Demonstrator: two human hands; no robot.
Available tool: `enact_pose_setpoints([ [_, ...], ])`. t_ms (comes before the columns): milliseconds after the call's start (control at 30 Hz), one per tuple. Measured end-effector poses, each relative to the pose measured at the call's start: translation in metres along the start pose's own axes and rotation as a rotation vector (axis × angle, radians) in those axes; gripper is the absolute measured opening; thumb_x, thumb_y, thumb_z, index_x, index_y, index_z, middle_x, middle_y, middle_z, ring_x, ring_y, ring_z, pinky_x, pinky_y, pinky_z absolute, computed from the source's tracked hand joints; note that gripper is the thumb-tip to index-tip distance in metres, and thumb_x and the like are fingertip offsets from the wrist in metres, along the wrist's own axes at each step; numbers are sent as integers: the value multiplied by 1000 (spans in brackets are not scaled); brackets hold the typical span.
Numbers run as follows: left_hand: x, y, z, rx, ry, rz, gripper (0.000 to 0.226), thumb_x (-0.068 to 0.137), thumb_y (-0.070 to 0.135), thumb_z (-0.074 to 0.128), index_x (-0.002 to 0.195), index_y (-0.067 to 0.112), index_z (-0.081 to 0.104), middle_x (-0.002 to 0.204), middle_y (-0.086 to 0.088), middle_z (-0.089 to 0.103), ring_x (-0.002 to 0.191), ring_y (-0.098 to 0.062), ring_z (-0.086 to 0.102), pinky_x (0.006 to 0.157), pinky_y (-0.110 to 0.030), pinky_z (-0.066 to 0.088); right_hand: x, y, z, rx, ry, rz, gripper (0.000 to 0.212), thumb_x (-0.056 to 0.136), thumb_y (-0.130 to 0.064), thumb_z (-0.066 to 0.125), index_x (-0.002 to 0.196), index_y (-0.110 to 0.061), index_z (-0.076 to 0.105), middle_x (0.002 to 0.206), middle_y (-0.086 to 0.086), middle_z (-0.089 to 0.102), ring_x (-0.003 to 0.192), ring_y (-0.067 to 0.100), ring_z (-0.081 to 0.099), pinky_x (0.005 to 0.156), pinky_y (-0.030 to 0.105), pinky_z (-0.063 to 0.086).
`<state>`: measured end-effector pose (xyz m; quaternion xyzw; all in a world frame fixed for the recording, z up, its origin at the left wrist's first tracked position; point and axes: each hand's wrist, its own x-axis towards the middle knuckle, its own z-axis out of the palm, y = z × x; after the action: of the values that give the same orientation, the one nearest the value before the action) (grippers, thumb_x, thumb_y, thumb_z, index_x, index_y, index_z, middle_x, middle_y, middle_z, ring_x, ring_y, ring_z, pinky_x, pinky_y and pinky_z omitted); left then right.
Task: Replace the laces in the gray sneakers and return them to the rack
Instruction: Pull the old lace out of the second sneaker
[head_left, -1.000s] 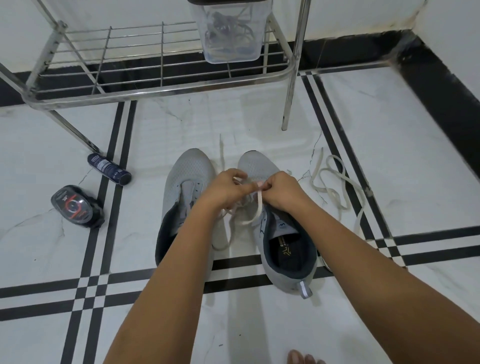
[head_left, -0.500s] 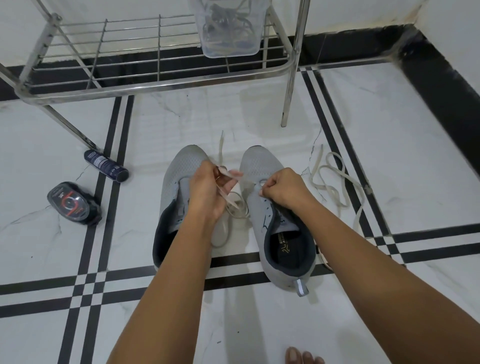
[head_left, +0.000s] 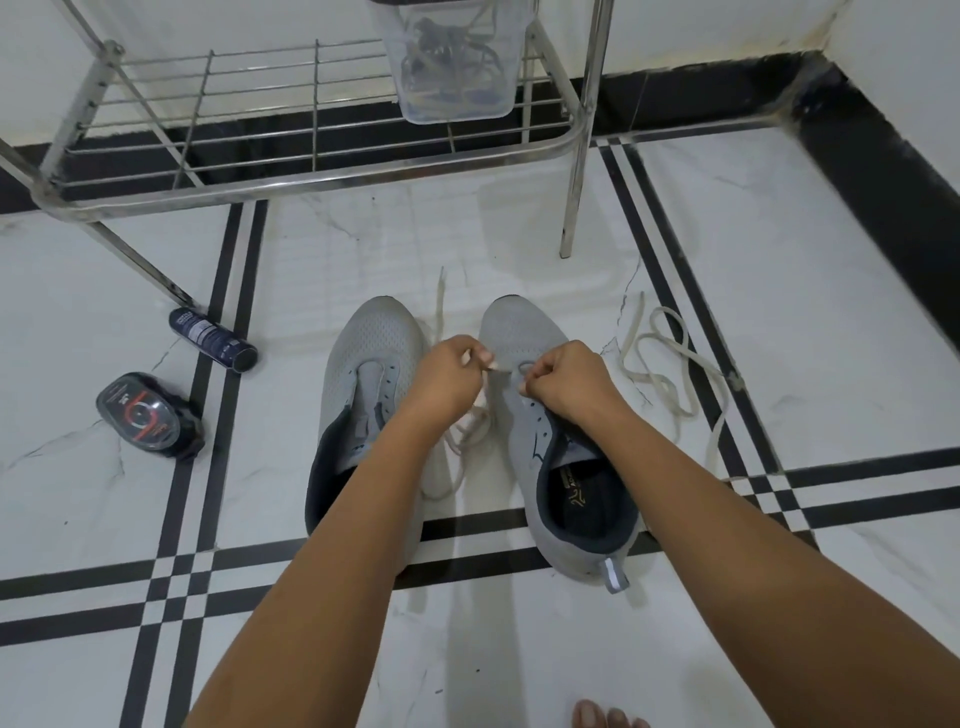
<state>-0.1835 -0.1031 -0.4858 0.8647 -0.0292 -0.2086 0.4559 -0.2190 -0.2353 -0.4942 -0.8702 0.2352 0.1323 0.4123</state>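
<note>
The white marble floor (head_left: 519, 234), crossed by black bands, carried both shoes side by side in front of the steel rack (head_left: 311, 176). Over the right-hand sneaker (head_left: 514, 327) the left grip (head_left: 447, 374) pinched the end of a pale lace (head_left: 467, 431), and the right grip (head_left: 566, 382) pinched the same lace at the lowest eyelets. Its slack looped on the floor between the shoes. A hard pull could probably catch it under a sole or leave the two ends uneven. The left-hand sneaker (head_left: 374, 343) appeared unlaced. A loose lace (head_left: 665, 364) lay just beside on the right and might get mixed in. The rack's leg (head_left: 574, 197) stood beyond the toes. A spray can (head_left: 213, 340) and a polish sponge (head_left: 148, 415) lay well apart on the left, and bare floor lay nearer the person.
</note>
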Motion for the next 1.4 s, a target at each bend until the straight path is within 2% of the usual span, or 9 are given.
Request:
enact_pose_setpoints([
  [167,-13,-13,14,-612,16,-286,32,98,11,34,67,15,40,59,-1,33,41,-9,29,44,-23,24,1,-5,10,20,-16,-9,18,82,-19,68,64,-19,62,104,7,70,99,24,63,91,36,50],
  [433,4,-11,15,202,-87,-1,25,93,34,52,90,10,57,78,-4,53,71,-17,47,56,-27,33,-1,-3,6,81,-19,-53,9,86,-15,63,84,-7,66,78,2,59,76,16,55,66,22,42],
  [667,-8,-2,28,-535,67,-118,33,92,11,45,59,17,39,46,5,36,44,-10,32,47,-25,27,-2,2,3,143,-28,-69,6,85,-6,58,82,-11,58,67,-10,50,74,15,50,55,13,35],
  [800,-1,-11,14,34,30,-50,11,93,14,46,97,7,53,84,-7,53,72,-20,51,66,-29,39,-1,2,5,134,-28,-46,25,86,-4,58,66,-17,51,109,3,68,91,16,59,60,10,39],
  [900,-1,-20,11,490,-28,-73,53,88,7,54,134,-1,30,134,-19,30,114,-33,45,88,-33,40,-2,-2,5,38,-11,-42,14,88,-6,57,75,-8,56,119,9,65,106,21,60,67,10,42],
  [1033,-4,-28,27,904,-183,-164,95,87,22,62,143,-7,-9,149,-30,3,133,-39,31,103,-38,37,-4,-7,1,-62,-34,-80,15,87,-11,59,96,1,64,114,11,67,105,27,60,93,35,47],
  [1133,-4,-33,32,978,-157,-144,80,89,22,60,140,-13,9,144,-26,21,126,-33,37,97,-36,42,-10,-6,-4,-22,-27,-107,14,88,-10,58,95,-1,66,119,0,65,110,20,58,88,22,44],
  [1267,-12,-31,25,769,-123,-130,27,94,1,44,119,-7,47,125,-22,49,113,-31,52,89,-33,44,-17,-5,-13,97,18,-103,8,89,-11,56,91,-8,64,91,-9,60,90,13,56,53,8,37],
  [1400,-10,-18,7,435,-71,-205,12,90,8,55,83,-1,61,85,-14,66,76,-24,63,65,-26,50,-22,-5,-21,176,-85,-116,35,82,-17,69,115,-12,57,118,3,59,106,18,55,87,21,45],
])
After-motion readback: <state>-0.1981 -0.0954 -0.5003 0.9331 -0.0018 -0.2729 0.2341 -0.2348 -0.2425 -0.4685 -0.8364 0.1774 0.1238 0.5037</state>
